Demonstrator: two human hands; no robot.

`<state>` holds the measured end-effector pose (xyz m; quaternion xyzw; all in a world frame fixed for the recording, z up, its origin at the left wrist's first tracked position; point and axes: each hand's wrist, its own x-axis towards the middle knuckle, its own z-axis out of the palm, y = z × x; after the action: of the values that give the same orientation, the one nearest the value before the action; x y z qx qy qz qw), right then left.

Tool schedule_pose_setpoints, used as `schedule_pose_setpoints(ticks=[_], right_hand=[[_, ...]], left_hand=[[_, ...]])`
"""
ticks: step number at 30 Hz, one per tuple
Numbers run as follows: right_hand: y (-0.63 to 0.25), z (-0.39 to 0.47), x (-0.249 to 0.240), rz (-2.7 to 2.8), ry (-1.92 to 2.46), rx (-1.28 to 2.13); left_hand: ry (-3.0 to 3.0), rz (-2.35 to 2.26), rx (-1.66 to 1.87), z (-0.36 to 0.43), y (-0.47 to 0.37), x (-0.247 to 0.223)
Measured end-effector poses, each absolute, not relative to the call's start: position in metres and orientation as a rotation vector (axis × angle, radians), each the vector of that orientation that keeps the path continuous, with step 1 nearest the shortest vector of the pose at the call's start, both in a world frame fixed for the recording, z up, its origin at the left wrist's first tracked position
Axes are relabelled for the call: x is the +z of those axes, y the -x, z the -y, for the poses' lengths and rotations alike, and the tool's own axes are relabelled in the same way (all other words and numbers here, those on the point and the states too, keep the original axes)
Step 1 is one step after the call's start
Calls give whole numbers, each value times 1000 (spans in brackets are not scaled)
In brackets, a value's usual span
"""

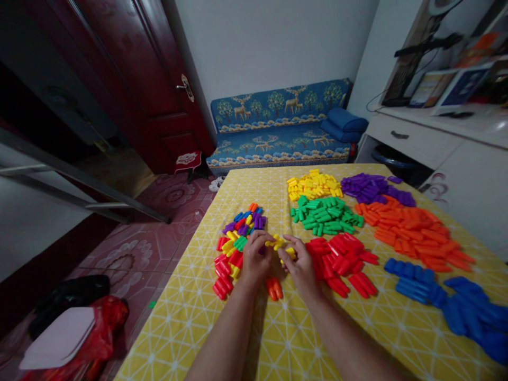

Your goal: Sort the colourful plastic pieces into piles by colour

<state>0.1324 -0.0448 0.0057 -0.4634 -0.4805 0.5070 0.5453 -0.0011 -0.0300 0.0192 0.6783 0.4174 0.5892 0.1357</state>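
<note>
My left hand [256,258] and my right hand [301,264] meet over the table, fingers closed around small yellow plastic pieces [278,243]. My left fingertips pinch one side while my right thumb and fingers grip the other. A further yellow piece [291,254] shows at my right palm; whether it is held or lies on the table I cannot tell. Beyond and left of my left hand spreads a mixed group of coloured plastic pieces [230,247]. An orange piece [273,289] lies between my forearms. Close to my right hand is a pile of red pieces [337,256].
Sorted piles of green [325,214], yellow [313,185], purple [369,188], orange [413,230] and blue pieces [468,307] cover the right of the yellow tablecloth [190,317]. Behind stands a blue patterned sofa [278,124]; a white cabinet [468,190] borders the right.
</note>
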Motion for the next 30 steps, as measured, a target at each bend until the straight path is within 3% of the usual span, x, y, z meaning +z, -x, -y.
schedule_pose_setpoints(ticks=[16, 23, 30], right_hand=[[-146, 33, 28, 1025, 1171, 1032], [-171, -95, 63, 1608, 1513, 572], [-193, -188, 59, 1545, 1628, 353]], left_hand=[[-1908, -1189, 1660, 35, 0, 19], [-1889, -1209, 1604, 34, 0, 17], [-1856, -1243, 1621, 33, 1, 15]])
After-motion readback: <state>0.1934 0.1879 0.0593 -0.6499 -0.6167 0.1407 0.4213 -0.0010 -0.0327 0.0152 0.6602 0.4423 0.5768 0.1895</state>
